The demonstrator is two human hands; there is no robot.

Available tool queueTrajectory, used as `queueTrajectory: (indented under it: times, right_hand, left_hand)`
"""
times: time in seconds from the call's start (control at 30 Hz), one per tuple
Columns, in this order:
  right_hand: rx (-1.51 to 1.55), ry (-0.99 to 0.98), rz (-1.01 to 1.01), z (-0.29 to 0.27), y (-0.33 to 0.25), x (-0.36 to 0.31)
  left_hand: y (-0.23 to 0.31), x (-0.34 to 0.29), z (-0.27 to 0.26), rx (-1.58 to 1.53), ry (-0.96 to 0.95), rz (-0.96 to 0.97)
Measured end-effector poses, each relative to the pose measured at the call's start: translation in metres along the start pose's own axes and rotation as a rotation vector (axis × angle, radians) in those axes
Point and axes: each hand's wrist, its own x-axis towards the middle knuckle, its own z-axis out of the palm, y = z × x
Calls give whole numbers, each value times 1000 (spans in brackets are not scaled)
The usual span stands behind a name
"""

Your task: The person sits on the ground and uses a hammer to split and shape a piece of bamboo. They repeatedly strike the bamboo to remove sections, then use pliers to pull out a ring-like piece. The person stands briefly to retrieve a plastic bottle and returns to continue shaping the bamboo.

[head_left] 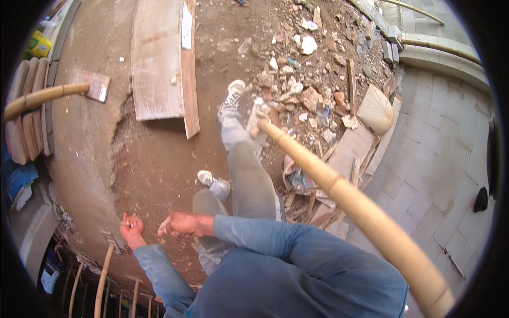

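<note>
Flanking the wide board (158,58) are dirt floor (106,53) left, rubble (310,99) right; grip of left hand (132,230) and right hand (186,224) unclear.

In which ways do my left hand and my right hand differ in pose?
Your left hand points mostly up the picture; your right hand points leftward. The left sleeve rises from the lower edge, while the right sleeve crosses over your legs. Both hands are bare, with blue sleeves.

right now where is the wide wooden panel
In the head view, the wide wooden panel is at the top, left of centre, beyond the left hand, with the rubble to its right.
</note>
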Motion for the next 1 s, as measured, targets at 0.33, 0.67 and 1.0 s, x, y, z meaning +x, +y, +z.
queueTrajectory:
  times: [0.33,0.67,1.0]
  right_hand:
    - [25,126,-208,-195,-212,-134]
    - [-126,436,-582,-226,-296,-270]
    - [-350,526,-581,-288,-283,-262]
  left_hand:
    - [-196,3,310,499,-51,-213]
    - [-315,-121,494,860,-363,-142]
    - [-317,-108,523,991,-297,-110]
